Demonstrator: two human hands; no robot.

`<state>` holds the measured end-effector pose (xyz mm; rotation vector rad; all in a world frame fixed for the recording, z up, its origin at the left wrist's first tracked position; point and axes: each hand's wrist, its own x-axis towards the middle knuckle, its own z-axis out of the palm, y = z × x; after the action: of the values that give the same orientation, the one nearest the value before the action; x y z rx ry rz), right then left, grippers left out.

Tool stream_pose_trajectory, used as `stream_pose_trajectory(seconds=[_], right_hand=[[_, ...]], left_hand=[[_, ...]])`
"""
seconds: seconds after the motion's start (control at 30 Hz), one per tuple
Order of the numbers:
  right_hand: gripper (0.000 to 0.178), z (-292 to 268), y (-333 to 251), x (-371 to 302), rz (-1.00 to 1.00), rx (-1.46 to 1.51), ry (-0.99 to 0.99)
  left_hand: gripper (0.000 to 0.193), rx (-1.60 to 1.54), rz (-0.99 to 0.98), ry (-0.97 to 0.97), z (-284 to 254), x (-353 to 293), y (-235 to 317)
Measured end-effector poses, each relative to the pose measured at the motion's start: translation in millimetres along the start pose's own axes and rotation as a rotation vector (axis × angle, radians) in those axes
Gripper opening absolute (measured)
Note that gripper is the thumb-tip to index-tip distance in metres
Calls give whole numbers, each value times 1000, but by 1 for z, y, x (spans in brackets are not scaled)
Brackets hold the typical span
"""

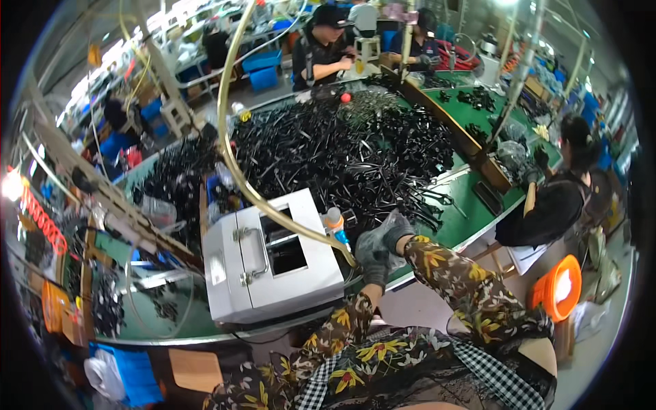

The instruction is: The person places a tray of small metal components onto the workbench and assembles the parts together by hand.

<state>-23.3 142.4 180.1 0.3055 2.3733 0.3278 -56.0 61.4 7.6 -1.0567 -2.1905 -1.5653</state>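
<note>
A clear plastic bag (373,236) is at the table's front edge, between my two dark-gloved hands. My left hand (374,266) is closed on its near side, just right of a white metal machine (321,273). At the bag's right side, my right hand (398,236) grips it, with the fingertips partly hidden. What the bag contains is hard to make out. Right behind my hands spreads a large heap of black, slender parts (301,150), some with long thin stems. A small bottle (335,220) with an orange top and blue lower part stands beside the machine.
A pale hose (224,123) arches down across the table to the machine. A wooden divider (444,116) borders the heap on the right. Co-workers sit at the far side (321,51) and at the right (547,205). An orange bucket (555,288) stands at my right.
</note>
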Motion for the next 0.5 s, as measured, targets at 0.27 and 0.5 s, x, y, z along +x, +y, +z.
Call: stream_pose_trajectory(seconds=[0.27, 0.5], right_hand=[[33, 26, 48, -1, 233, 806, 213], [44, 45, 18, -13, 73, 727, 169]], left_hand=[[35, -211, -257, -417, -35, -30, 113], [54, -340, -667, -559, -51, -42, 90]])
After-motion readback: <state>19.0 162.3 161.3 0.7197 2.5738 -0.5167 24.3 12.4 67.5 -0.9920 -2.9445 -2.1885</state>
